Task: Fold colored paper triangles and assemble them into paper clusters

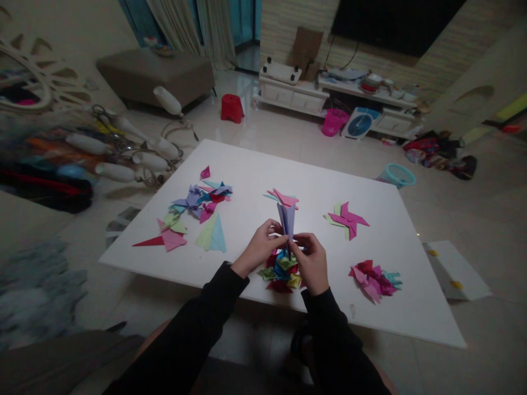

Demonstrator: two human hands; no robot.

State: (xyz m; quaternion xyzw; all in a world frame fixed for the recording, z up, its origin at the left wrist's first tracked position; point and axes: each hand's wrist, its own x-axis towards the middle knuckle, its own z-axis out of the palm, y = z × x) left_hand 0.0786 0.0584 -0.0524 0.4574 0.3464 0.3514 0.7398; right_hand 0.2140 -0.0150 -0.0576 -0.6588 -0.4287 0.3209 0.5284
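Between my two hands is a lavender sheet of folded paper [289,217], narrow at the bottom and wider at the top, held upright above the table. My left hand [262,245] pinches its left side, and my right hand [312,260] pinches its lower right side. Right below lies a pile of small folded paper pieces [283,269] in green, red, yellow and blue, partly hidden by my hands. Just beyond the lavender paper are pink and light blue folded papers [284,197].
The white table [255,170] also bears a pink and green paper pinwheel [348,220], a pink and teal folded heap [376,281], purple and blue folded pieces [193,200] and a green-blue folded paper [212,235]. A lamp with several white shades [150,161] stands close to the left edge.
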